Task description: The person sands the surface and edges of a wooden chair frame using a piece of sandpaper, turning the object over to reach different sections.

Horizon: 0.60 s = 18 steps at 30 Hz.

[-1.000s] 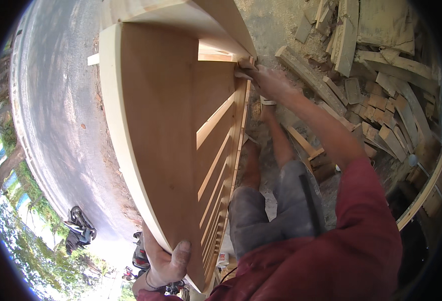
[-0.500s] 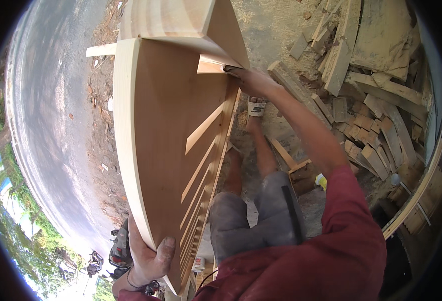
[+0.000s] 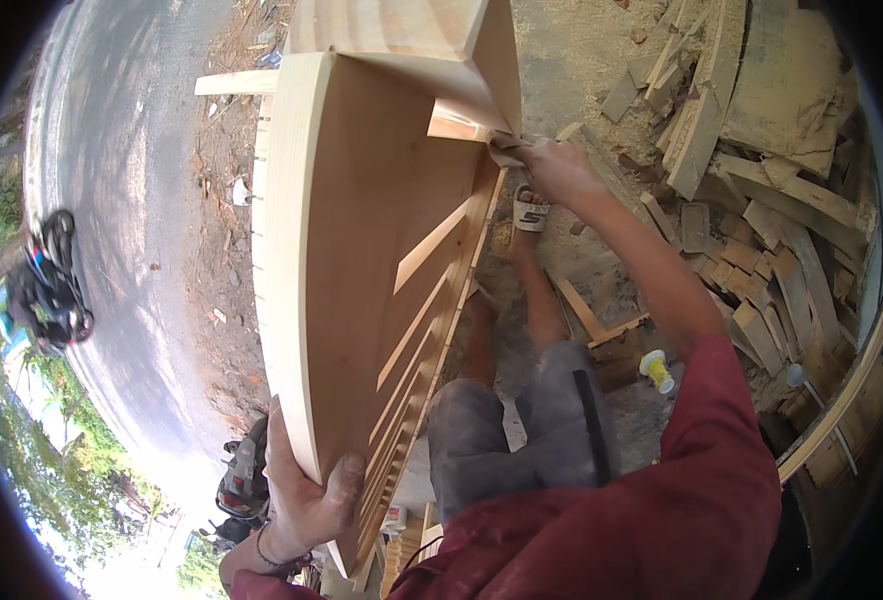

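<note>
The big wooden frame (image 3: 356,240) leans from 12 o'clock down to 7 o'clock, left of the person's legs. It has wide smooth boards and a row of thin slats. I think it is stiff and a bit heavy, because it is long and the boards look thick. The bare wood looks smooth and may slide a little if there is dust on it. The best place to hold is the thick edge of the wide board; the slats (skinny ones!) might crack if pulled.

The left hand (image 3: 311,505), at 7 o'clock, is curled round that edge, thumb on the inside face. The right hand (image 3: 561,172), at 1 o'clock, is pinched round a small thin folded piece (image 3: 504,152) at the frame's corner. It may be sanding paper, but I cannot tell.

Since half a second ago, the frame has slid a little to the right in the view. Both hands stay at the same spots on it. A motorbike (image 3: 58,285) now shows on the road at 9 o'clock, and more of the yellow tub (image 3: 655,370) peeks out near 4 o'clock.
</note>
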Each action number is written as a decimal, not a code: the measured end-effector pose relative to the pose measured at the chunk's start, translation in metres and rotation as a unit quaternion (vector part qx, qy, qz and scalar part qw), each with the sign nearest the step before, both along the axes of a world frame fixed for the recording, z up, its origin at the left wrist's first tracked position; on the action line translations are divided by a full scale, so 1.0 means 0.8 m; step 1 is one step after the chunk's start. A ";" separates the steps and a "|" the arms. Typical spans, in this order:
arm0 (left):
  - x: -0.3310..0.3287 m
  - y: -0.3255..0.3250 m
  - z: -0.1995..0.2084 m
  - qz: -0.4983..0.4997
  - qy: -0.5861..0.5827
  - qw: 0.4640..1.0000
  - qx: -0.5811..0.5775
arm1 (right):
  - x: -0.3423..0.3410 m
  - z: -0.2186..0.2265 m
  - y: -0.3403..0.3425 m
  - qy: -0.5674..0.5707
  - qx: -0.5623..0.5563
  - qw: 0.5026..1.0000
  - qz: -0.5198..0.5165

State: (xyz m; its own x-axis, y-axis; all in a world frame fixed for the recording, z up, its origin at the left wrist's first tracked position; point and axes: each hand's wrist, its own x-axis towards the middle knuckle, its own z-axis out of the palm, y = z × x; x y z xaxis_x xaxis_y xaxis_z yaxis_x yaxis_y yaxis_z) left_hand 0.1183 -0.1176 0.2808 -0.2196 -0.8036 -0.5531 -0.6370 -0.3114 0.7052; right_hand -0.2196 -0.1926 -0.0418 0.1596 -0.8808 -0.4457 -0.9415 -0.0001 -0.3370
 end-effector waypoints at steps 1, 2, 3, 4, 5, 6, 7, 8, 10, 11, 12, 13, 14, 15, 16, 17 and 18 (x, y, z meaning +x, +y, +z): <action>-0.004 -0.002 0.002 -0.005 0.000 1.000 -0.006 | 0.004 -0.001 -0.005 -0.007 -0.009 1.000 0.009; -0.007 0.000 0.003 -0.010 0.002 1.000 -0.006 | 0.006 0.000 -0.006 0.009 -0.018 1.000 0.006; -0.006 0.002 0.002 0.003 -0.002 1.000 -0.007 | 0.009 0.001 -0.008 0.025 -0.027 0.999 0.003; -0.002 0.007 0.001 -0.006 -0.003 1.000 -0.002 | 0.013 0.001 -0.007 0.041 -0.036 0.999 -0.001; 0.004 0.010 -0.003 -0.011 -0.004 1.000 -0.002 | 0.014 0.002 -0.006 0.052 -0.010 0.999 -0.008; 0.009 0.011 -0.004 -0.017 -0.006 1.000 -0.001 | 0.012 0.002 0.000 0.063 0.015 0.998 -0.016; 0.010 0.005 -0.004 -0.029 -0.005 1.000 -0.008 | 0.012 0.002 0.001 0.074 0.041 0.996 -0.025; 0.007 0.007 -0.002 -0.008 -0.001 1.000 -0.006 | 0.013 0.004 0.002 0.047 0.006 0.999 -0.017; -0.001 0.011 0.002 0.033 0.006 0.999 -0.002 | 0.017 0.008 -0.003 -0.007 -0.064 0.998 -0.002; -0.005 0.009 0.003 0.031 0.013 0.999 0.012 | 0.011 -0.001 -0.003 0.012 -0.066 0.998 0.000; -0.008 0.004 0.003 0.029 0.020 0.999 0.026 | 0.004 -0.018 -0.004 0.031 -0.066 0.997 0.002; -0.006 -0.001 0.007 0.034 0.017 0.999 0.034 | 0.012 -0.021 -0.012 0.039 -0.072 0.997 0.011; -0.007 0.000 0.008 0.005 0.010 1.000 -0.002 | 0.010 -0.019 -0.005 0.041 -0.046 0.998 -0.010; -0.011 0.002 0.005 -0.025 0.004 0.999 -0.038 | 0.001 -0.013 0.015 0.043 -0.019 0.998 -0.033; -0.005 0.007 0.004 -0.049 -0.007 0.996 -0.075 | 0.005 -0.001 0.033 0.041 0.007 0.998 -0.050; 0.004 0.020 -0.007 -0.067 -0.005 0.982 -0.178 | 0.009 0.012 0.061 0.044 0.088 0.994 -0.038; 0.010 0.033 -0.010 -0.084 -0.018 0.955 -0.283 | 0.008 0.031 0.101 0.049 0.169 0.984 -0.027</action>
State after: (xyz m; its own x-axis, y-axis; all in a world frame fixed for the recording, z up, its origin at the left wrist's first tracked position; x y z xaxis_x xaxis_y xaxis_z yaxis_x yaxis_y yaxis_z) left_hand 0.1259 -0.0916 0.2727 -0.3611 -0.9312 -0.0499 -0.6721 0.2228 0.7062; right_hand -0.2132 -0.1118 -0.0174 0.0584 -0.6850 -0.7262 -0.9650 0.1475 -0.2167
